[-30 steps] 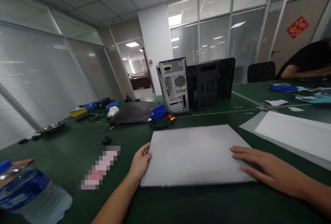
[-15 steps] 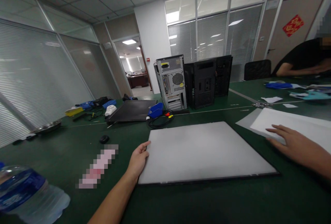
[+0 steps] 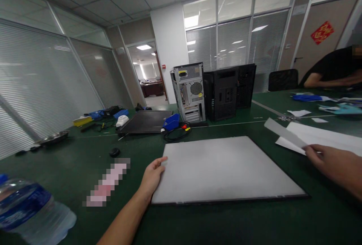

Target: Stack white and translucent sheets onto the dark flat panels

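Note:
A flat white panel with a thin black frame (image 3: 226, 169), like a screen's backlight, lies on the green table. My left hand (image 3: 152, 177) grips its left edge, fingertips on the white face and the underside of the grip hidden. Off the panel's right side, my right hand (image 3: 332, 162) is closed in a pinch on a thin translucent sheet (image 3: 284, 132), whose free end sticks up toward the far left. Beneath and behind that sheet, large white sheets (image 3: 328, 135) lie on the table, partly covered by my right hand.
Computer cases (image 3: 189, 94) stand at the back, beside a flat black screen (image 3: 147, 121) and a coiled black cable (image 3: 175, 135). A large water bottle (image 3: 34, 211) lies at the near left; a small black round object (image 3: 114, 152) is farther in. Another person (image 3: 328, 68) leans over the far right.
My right hand has gone from resting with spread fingers on the sheets to pinching the translucent one, which is now lifted and bent. My left hand and the panel stay put.

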{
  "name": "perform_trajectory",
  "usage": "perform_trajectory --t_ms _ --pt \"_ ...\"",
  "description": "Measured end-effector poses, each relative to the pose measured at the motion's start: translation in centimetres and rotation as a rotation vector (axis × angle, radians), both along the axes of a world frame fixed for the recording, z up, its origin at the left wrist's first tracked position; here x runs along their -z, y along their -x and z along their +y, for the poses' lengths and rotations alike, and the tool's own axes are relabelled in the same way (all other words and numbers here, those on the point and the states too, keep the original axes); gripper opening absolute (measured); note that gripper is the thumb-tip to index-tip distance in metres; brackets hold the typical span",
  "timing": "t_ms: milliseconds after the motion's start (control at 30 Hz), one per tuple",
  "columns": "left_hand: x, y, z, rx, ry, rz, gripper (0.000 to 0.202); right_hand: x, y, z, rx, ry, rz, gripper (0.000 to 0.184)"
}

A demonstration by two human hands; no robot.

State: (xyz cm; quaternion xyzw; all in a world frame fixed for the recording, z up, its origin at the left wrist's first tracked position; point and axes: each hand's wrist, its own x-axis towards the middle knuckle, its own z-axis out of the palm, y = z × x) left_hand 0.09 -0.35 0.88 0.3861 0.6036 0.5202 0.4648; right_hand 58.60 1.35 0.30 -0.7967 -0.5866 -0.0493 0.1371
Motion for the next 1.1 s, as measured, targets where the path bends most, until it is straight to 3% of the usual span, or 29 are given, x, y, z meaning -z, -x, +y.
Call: perform_trajectory --t_ms 100,200,300,400,467,533,667,733,833,967,1033,1100 --pt "-0.1 0.0 0.0 -0.007 0.018 0.010 0.045 -0.9 3.6 -1.2 -0.108 -0.105 -0.100 0.060" --pt "0.0 0.1 0.0 0.003 0.021 0.004 0.045 -0.9 7.6 -2.0 -0.391 -0.181 -0.191 0.048" --pt "0.2 0.2 0.0 0.018 0.037 0.019 0.046 -0.4 10.8 -2.6 -0.716 -0.146 -0.206 0.039" --pt "0.4 0.4 0.0 0.019 0.041 0.045 0.045 -0.1 12.3 -3.2 -0.996 -0.098 -0.185 0.041" --pt "0.4 0.4 0.1 0.017 0.042 0.053 0.045 0.0 12.2 -3.3 -1.081 -0.118 -0.167 0.051" --pt "0.5 0.4 0.1 0.019 0.042 0.056 0.044 0.0 11.5 -3.0 -1.011 -0.159 -0.145 0.054" --pt "0.4 0.4 0.1 0.036 0.037 0.056 0.045 0.1 9.1 -1.6 -0.604 -0.163 -0.115 0.051" --pt "0.2 0.3 0.0 0.033 0.040 0.059 0.046 0.3 8.1 -1.1 -0.497 -0.102 -0.088 0.056" --pt "0.0 0.1 -0.1 0.016 0.049 0.075 0.045 0.6 7.9 -1.1 -0.482 -0.035 -0.007 0.057" --pt "0.1 0.1 -0.1 0.015 0.043 0.065 0.044 0.5 9.5 -1.8 -0.610 0.006 0.152 0.055" --pt "0.1 0.1 -0.1 0.021 0.043 0.056 0.044 0.4 10.2 -1.9 -0.645 -0.028 0.211 0.057" --pt "0.1 0.2 -0.1 0.022 0.056 0.060 0.044 0.3 10.3 -1.8 -0.584 -0.085 0.203 0.059"
